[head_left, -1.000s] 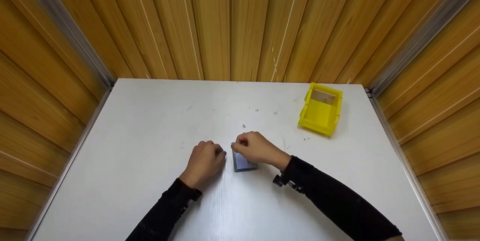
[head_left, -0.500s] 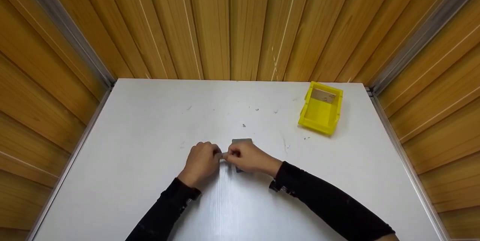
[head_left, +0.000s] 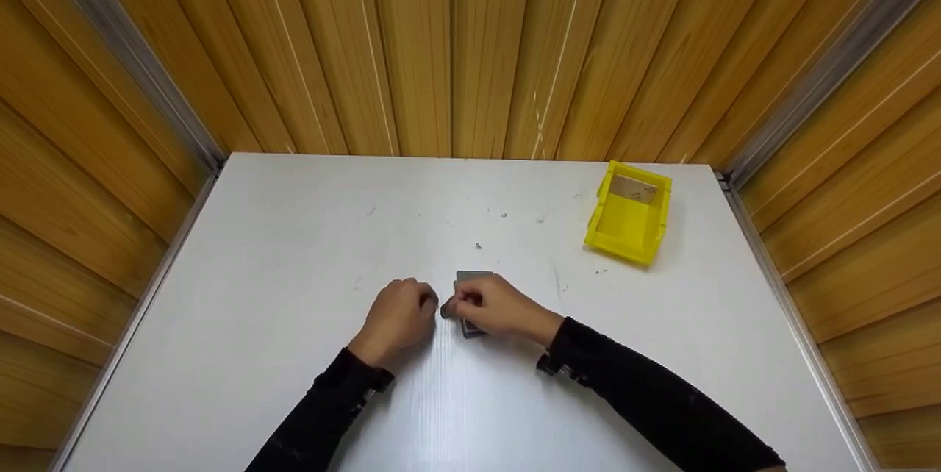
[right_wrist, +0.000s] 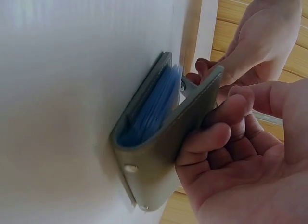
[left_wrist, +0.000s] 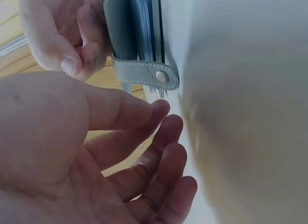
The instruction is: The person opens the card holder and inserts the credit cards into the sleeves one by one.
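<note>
A grey-green card holder point(right_wrist: 159, 161) with stitched edges stands partly folded on the table, bluish clear sleeves point(left_wrist: 140, 26) between its covers. Its strap point(left_wrist: 137, 72), with a round metal snap point(left_wrist: 162, 77), bridges the covers' edges in the left wrist view; whether the snap is fastened I cannot tell. My right hand point(head_left: 489, 303) holds the upper cover near the strap, its curled fingers against the outside. To the left, my left hand point(head_left: 397, 314) rests with loosely bent fingers and holds nothing. Its fingertips point(left_wrist: 163, 107) lie close to the sleeve edges. In the head view the right hand hides much of the holder.
A yellow bin point(head_left: 628, 215) with a pale panel inside stands at the back right of the white table point(head_left: 309, 222). Small dark marks dot the tabletop. Wood-look walls point(head_left: 412, 53) rise behind and on both sides.
The holder lay showing a bluish sleeve at first; its grey cover now lies over it. My right hand came toward me. A strap stretched between both hands has left my left hand's fingers.
</note>
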Available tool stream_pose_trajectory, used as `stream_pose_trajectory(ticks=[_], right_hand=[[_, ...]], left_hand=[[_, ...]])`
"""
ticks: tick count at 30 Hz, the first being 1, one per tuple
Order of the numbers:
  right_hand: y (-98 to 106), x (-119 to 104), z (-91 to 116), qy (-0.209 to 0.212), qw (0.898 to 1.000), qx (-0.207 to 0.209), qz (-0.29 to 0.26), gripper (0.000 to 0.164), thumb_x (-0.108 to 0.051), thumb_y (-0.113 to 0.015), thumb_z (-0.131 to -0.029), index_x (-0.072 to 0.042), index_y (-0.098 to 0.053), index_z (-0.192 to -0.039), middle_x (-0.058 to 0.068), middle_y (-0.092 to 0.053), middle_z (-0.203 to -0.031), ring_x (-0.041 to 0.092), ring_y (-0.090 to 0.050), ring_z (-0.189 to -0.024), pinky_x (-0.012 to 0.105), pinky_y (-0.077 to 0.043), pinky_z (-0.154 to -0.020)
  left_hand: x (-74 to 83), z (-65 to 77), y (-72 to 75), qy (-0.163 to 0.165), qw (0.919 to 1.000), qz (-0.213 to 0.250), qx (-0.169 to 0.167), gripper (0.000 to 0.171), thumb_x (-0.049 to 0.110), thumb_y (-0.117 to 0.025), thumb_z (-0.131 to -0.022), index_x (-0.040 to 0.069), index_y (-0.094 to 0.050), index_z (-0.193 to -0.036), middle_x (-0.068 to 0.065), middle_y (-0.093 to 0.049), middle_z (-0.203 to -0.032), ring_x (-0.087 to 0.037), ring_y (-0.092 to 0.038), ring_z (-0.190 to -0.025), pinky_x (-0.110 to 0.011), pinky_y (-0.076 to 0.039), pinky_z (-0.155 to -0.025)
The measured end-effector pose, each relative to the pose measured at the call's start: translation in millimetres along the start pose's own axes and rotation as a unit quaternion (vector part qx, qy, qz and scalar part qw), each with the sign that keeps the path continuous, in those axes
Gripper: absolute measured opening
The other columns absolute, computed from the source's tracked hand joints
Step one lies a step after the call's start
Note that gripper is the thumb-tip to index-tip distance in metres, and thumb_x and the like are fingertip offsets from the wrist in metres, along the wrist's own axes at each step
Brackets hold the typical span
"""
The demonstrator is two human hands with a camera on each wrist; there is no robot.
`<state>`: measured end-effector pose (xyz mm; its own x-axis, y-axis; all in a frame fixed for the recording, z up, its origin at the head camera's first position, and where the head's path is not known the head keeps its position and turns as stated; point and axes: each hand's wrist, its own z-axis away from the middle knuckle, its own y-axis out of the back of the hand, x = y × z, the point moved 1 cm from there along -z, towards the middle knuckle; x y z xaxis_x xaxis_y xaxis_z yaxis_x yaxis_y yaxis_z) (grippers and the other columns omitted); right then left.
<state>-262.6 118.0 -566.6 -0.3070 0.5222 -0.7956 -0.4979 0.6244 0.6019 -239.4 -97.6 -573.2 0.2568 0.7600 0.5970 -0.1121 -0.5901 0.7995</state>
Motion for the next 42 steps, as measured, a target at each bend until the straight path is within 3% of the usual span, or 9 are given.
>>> stream_pose_trajectory(ticks=[11, 16, 20, 28, 35, 42], right_hand=[[34, 15, 14, -0.057, 0.997, 0.039, 0.021, 0.017, -0.025, -0.067, -0.102, -0.020, -0.072, -0.087, -0.008, -0.065, -0.084, 0.009, -0.058, -0.081, 0.026, -0.048, -0.074], [50, 25, 19, -0.083, 0.993, 0.070, 0.038, 0.017, -0.019, -0.066, -0.100, -0.016, -0.068, -0.083, -0.006, -0.058, -0.076, 0.010, -0.053, -0.074, 0.026, -0.044, -0.069], [58, 31, 20, -0.125, 0.986, 0.084, 0.074, 0.016, -0.026, -0.071, -0.099, -0.015, -0.071, -0.087, -0.005, -0.062, -0.076, 0.012, -0.054, -0.073, 0.028, -0.044, -0.069], [55, 33, 18, -0.179, 0.976, 0.055, 0.109, 0.030, -0.043, -0.074, -0.101, -0.014, -0.080, -0.107, 0.001, -0.073, -0.089, 0.018, -0.063, -0.083, 0.033, -0.050, -0.076], [47, 30, 14, -0.194, 0.971, 0.069, 0.123, 0.034, -0.040, -0.078, -0.097, -0.009, -0.081, -0.110, 0.003, -0.074, -0.094, 0.020, -0.064, -0.089, 0.036, -0.051, -0.081], [41, 28, 10, -0.202, 0.968, 0.089, 0.121, 0.038, -0.036, -0.083, -0.091, -0.004, -0.081, -0.111, 0.003, -0.070, -0.086, 0.020, -0.061, -0.085, 0.033, -0.047, -0.077]], left_hand=[[6.6, -1.2, -0.5, 0.003, 0.9999, 0.013, -0.011, 0.019, 0.011, -0.066, -0.099, 0.008, -0.084, -0.101, -0.005, -0.078, -0.093, -0.020, -0.070, -0.089, -0.043, -0.058, -0.085], [8.3, -2.3, -1.6, -0.002, 0.9997, 0.019, -0.017, 0.018, 0.012, -0.066, -0.101, 0.009, -0.084, -0.099, -0.003, -0.075, -0.089, -0.017, -0.066, -0.084, -0.040, -0.056, -0.081], [10.5, -3.2, -3.2, 0.002, 0.9993, 0.025, -0.026, 0.017, 0.015, -0.068, -0.103, 0.010, -0.083, -0.100, -0.001, -0.074, -0.087, -0.015, -0.063, -0.081, -0.038, -0.055, -0.079], [13.5, -4.1, -7.1, -0.009, 0.9987, 0.028, -0.042, 0.018, 0.017, -0.067, -0.105, 0.009, -0.082, -0.102, -0.001, -0.072, -0.087, -0.013, -0.063, -0.079, -0.036, -0.054, -0.076], [13.6, -5.0, -8.2, 0.004, 0.9982, 0.022, -0.056, 0.017, 0.019, -0.068, -0.104, 0.011, -0.083, -0.101, 0.001, -0.072, -0.084, -0.013, -0.061, -0.077, -0.035, -0.053, -0.075], [11.6, -4.1, -8.2, 0.010, 0.9979, 0.017, -0.062, 0.018, 0.022, -0.070, -0.105, 0.010, -0.083, -0.103, 0.001, -0.072, -0.086, -0.013, -0.060, -0.079, -0.035, -0.052, -0.074]])
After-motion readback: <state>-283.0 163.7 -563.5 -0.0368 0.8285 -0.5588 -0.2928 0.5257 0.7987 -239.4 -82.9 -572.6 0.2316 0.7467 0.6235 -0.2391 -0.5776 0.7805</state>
